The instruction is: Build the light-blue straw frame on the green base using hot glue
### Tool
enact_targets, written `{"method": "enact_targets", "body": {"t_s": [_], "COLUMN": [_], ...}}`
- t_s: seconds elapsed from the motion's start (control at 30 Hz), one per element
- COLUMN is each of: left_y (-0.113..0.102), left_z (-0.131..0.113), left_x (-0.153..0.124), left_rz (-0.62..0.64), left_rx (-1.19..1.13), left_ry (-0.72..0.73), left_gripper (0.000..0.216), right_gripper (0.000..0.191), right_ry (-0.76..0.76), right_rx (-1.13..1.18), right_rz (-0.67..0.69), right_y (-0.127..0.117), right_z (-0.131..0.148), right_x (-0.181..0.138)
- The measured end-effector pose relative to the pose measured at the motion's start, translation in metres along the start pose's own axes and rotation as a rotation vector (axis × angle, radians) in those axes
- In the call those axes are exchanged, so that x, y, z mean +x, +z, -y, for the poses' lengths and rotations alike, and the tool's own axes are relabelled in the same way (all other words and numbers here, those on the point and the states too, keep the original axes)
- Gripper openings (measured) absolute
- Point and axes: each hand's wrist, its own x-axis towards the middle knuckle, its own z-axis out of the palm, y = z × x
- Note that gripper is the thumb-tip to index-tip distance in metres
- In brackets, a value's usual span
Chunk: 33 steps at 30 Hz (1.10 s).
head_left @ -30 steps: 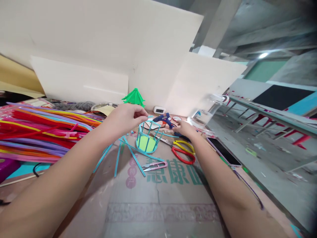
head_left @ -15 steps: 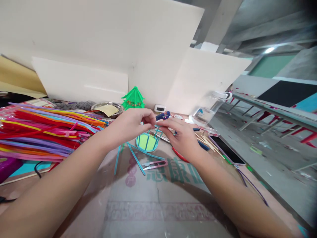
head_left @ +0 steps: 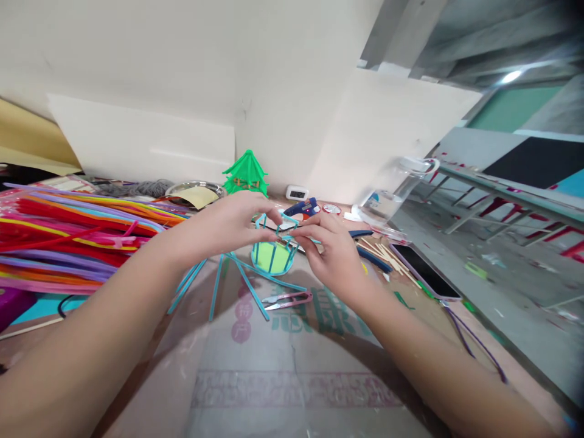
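Observation:
A small cage-like frame of teal pipe cleaners with a light green disc as its base stands on the cardboard sheet. My left hand pinches the frame's top rim from the left. My right hand pinches the same rim from the right, fingertips almost touching the left hand's. Loose teal pipe cleaners lie fanned out beside the frame. Small pink snips lie just in front of it.
A big pile of coloured pipe cleaners fills the left. Behind are a green paper tree, a metal dish, a blue glue gun, a clear jar. Wooden sticks and a phone lie right. The table edge runs along the right.
My right hand came back from the glue gun and scissors area to the frame's top rim and now pinches it opposite my left hand. The view has shifted slightly.

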Motion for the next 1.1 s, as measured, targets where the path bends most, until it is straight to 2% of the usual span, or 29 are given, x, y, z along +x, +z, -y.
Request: {"method": "enact_targets", "body": {"t_s": [0.2, 0.43, 1.1], "left_y": [0.011, 0.014, 0.015], "left_z": [0.02, 0.019, 0.015], "left_x": [0.005, 0.004, 0.004], "left_rz": [0.146, 0.156, 0.165], "left_rx": [0.158, 0.186, 0.245], "left_ry": [0.063, 0.05, 0.002], "left_gripper": [0.022, 0.019, 0.018], "right_gripper": [0.017, 0.014, 0.013], "right_ry": [0.022, -0.076, -0.149], "right_rx": [0.081, 0.038, -0.017], "right_rz": [0.019, 0.021, -0.01], "right_y": [0.008, 0.011, 0.012], "right_z": [-0.006, -0.004, -0.002], "right_x": [-0.004, -0.004, -0.005]}}
